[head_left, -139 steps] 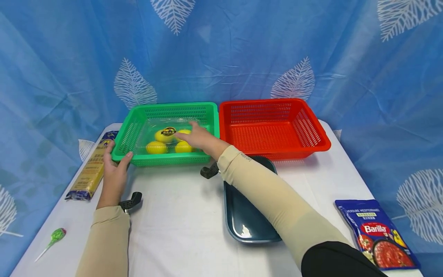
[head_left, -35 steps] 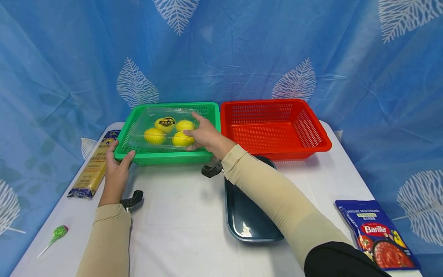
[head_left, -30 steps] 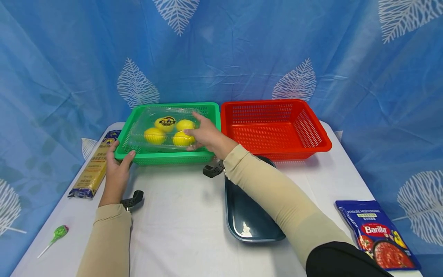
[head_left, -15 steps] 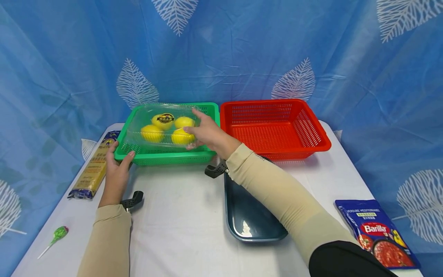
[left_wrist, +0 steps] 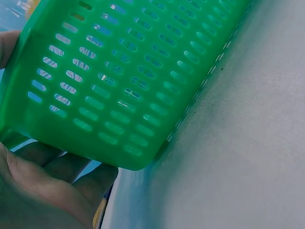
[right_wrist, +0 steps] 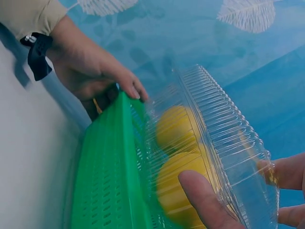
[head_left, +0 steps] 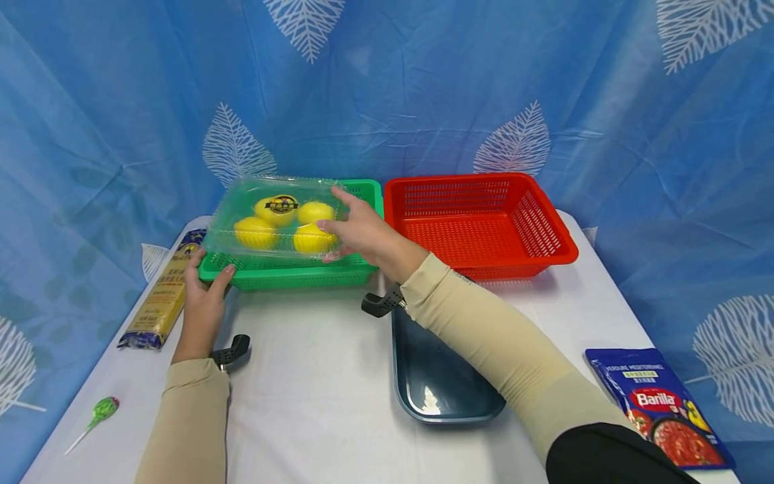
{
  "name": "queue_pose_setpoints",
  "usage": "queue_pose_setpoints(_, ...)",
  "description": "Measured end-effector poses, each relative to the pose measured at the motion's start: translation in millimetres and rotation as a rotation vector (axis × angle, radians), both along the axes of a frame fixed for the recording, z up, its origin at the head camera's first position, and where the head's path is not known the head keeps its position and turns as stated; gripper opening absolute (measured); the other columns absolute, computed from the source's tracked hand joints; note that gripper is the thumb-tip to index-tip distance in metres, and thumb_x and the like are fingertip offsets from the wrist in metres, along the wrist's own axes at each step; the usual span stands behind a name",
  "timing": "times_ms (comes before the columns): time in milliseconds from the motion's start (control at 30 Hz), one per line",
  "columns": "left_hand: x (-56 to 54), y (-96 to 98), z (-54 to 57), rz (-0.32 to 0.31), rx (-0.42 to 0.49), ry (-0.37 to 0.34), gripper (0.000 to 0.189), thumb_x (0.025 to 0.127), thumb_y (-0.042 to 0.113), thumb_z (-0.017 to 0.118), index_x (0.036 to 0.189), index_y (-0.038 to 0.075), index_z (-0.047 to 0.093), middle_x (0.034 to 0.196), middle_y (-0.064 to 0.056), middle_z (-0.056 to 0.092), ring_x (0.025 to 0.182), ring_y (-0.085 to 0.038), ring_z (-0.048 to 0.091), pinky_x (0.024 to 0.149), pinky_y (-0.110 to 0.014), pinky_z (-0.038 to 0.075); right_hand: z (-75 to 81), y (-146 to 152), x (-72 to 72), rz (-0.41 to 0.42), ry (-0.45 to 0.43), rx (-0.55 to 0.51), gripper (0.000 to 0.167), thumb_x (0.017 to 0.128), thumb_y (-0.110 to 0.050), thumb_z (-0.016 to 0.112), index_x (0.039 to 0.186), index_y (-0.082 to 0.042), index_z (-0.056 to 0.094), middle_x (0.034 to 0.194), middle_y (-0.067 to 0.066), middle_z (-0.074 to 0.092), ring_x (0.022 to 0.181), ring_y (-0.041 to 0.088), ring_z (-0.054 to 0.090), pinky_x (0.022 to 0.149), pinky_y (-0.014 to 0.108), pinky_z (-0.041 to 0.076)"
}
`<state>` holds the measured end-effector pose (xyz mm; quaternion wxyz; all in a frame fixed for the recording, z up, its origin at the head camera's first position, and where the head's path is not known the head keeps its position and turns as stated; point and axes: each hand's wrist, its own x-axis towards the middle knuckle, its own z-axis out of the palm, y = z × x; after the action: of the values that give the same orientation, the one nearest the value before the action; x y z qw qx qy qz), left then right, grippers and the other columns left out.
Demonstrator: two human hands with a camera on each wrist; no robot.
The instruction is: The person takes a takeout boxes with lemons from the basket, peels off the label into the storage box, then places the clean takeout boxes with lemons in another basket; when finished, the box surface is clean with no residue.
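My right hand (head_left: pixel 363 232) grips the right end of a clear plastic clamshell box (head_left: pixel 226 218) of lemons (head_left: pixel 256 233). A dark round label sits on its lid. The box hangs tilted over the green basket (head_left: pixel 290 277), its left end above the basket's left rim. In the right wrist view the thumb presses one side of the box (right_wrist: pixel 224 119) and fingers (right_wrist: pixel 288 171) hold the other. My left hand (head_left: pixel 202 302) holds the front left corner of the basket, thumb over the rim. In the left wrist view, its fingers (left_wrist: pixel 90 183) lie against the basket's outer wall.
A red basket (head_left: pixel 478 272) stands right of the green one. A dark blue tray (head_left: pixel 444 376) lies under my right forearm. A spaghetti packet (head_left: pixel 158 302) and a lollipop (head_left: pixel 104 409) lie at left, a Barilla sauce pouch (head_left: pixel 659 410) at right. A blue curtain (head_left: pixel 387 87) hangs behind.
My right hand has taken hold of the lemon box and lifted it out of the green basket, most recently up and to the left. The left hand stays at the basket's corner.
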<state>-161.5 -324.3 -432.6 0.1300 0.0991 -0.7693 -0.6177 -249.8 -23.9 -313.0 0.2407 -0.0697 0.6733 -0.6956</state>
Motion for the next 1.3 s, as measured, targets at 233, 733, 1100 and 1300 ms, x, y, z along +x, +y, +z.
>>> queue_pose_setpoints(233, -1.6, 0.2, -0.5, 0.017, 0.01, -0.022, 0.08, 0.109, 0.044, 0.056, 0.169, 0.03, 0.004, 0.174, -0.008, 0.011, 0.155, -0.021, 0.02, 0.124, -0.039, 0.022, 8.5, 3, 8.2, 0.022, -0.005, 0.0, 0.088, 0.102, -0.005, 0.07, 0.169, -0.038, 0.024, 0.168, 0.019, 0.026, 0.092, 0.04, 0.075, 0.078, 0.055, 0.062)
queue_pose_setpoints(733, -3.0, 0.4, -1.9, -0.003, 0.046, -0.002, 0.073, 0.111, 0.037, 0.055, 0.168, 0.031, 0.01, 0.171, -0.008, 0.02, 0.152, -0.021, 0.027, 0.124, -0.04, 0.022, 12.9, 12, 18.7, 0.057, 0.03, 0.048, 0.086, 0.103, -0.011, 0.071, 0.169, -0.038, 0.023, 0.163, 0.019, 0.033, 0.096, 0.033, 0.076, 0.082, 0.055, 0.061)
queue_pose_setpoints(1100, -0.4, -3.0, -0.9, -0.034, 0.061, -0.001, 0.079, 0.11, 0.04, 0.056, 0.168, 0.033, 0.003, 0.173, -0.007, 0.015, 0.152, -0.02, 0.025, 0.123, -0.035, 0.022, 16.3, 16, 27.5, 0.07, 0.03, 0.047, 0.087, 0.101, -0.009, 0.072, 0.168, -0.038, 0.026, 0.162, 0.019, 0.033, 0.105, 0.029, 0.072, 0.077, 0.05, 0.063)
queue_pose_setpoints(1300, -1.9, -1.2, -1.4, -0.052, 0.07, 0.036, 0.08, 0.108, 0.042, 0.059, 0.167, 0.035, 0.005, 0.17, -0.007, 0.023, 0.149, -0.02, 0.03, 0.121, -0.03, 0.028, 17.3, 17, 33.1, 0.071, 0.047, 0.068, 0.086, 0.1, -0.01, 0.074, 0.168, -0.038, 0.028, 0.163, 0.019, 0.033, 0.098, 0.032, 0.074, 0.074, 0.047, 0.064)
